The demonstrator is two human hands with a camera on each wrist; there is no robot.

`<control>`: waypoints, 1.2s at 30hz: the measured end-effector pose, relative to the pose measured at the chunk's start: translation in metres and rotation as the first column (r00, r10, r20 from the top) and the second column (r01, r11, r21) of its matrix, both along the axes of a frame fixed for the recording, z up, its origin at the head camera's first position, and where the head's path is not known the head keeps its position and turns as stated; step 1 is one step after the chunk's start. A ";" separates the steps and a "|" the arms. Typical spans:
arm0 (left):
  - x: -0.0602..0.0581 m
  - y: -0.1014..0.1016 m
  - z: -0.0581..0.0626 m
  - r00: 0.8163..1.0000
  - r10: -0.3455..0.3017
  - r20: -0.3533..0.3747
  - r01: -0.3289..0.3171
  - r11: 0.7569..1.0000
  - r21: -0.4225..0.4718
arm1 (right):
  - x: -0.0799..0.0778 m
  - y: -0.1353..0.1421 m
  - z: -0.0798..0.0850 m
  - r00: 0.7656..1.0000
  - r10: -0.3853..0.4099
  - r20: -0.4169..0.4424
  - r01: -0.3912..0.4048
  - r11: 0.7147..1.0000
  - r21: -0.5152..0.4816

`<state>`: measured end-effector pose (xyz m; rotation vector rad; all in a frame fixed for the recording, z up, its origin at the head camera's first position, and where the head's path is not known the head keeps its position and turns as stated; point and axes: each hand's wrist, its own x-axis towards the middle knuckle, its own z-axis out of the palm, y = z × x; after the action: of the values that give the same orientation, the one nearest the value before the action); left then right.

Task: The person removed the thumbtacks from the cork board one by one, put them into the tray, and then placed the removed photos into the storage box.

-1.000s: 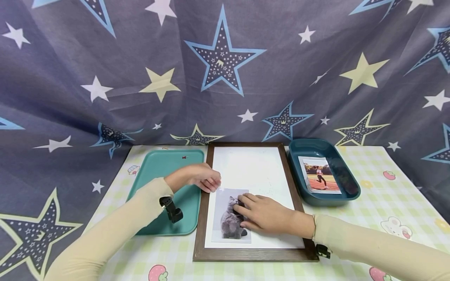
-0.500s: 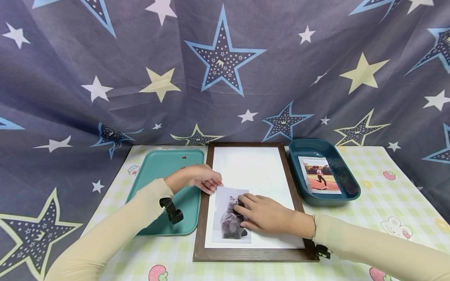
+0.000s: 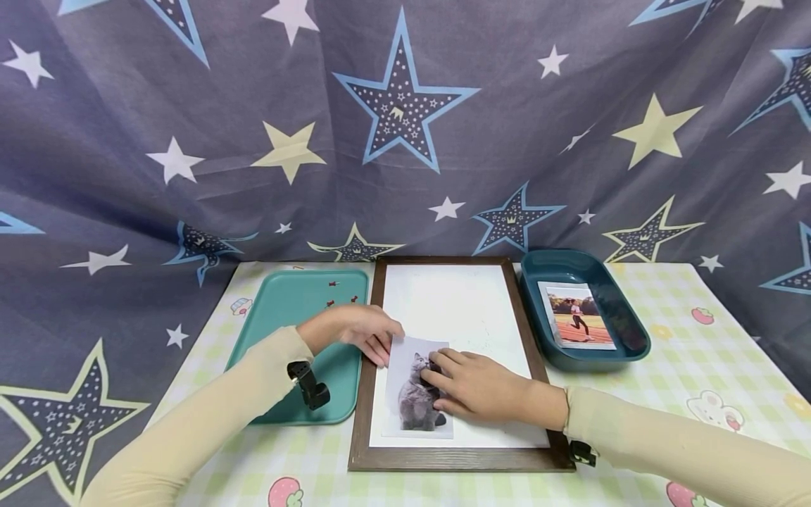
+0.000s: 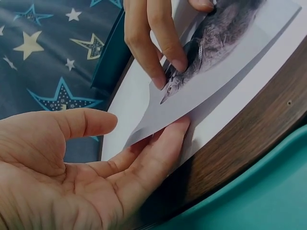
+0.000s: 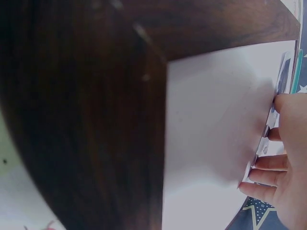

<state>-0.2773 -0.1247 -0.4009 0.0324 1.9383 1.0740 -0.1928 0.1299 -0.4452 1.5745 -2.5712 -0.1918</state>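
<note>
A photo of a grey cat (image 3: 415,408) lies on the lower left of a white board (image 3: 456,303) with a brown wooden frame. My right hand (image 3: 478,386) rests its spread fingertips on the photo's right side. At the photo's upper left corner is my left hand (image 3: 364,331). In the left wrist view, the fingers of the left hand (image 4: 96,172) reach under the lifted edge of the photo (image 4: 211,81), while the thumb stands apart from the paper. The right wrist view shows the fingers of the right hand (image 5: 288,158) at the photo, seen nearly edge-on.
Left of the board lies a green tray (image 3: 272,310) with red pushpins (image 3: 333,284) in its upper part. A dark teal bin (image 3: 624,331) at the right holds a photo of a runner (image 3: 579,317). A starry cloth (image 3: 405,204) hangs behind the table.
My left hand has opened out, its fingers sliding under the photo's upper left edge, which has risen slightly. More pushpins show in the tray. The right hand has stayed still.
</note>
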 end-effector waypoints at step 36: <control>0.006 -0.004 -0.013 0.994 -0.101 0.029 0.093 0.973 0.210 | 0.001 -0.001 0.000 1.000 -0.016 0.024 0.017 1.000 -0.004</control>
<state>-0.2714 -0.1284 -0.4138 0.2187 1.7634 1.1991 -0.1922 0.1291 -0.4447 1.5644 -2.6021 -0.1703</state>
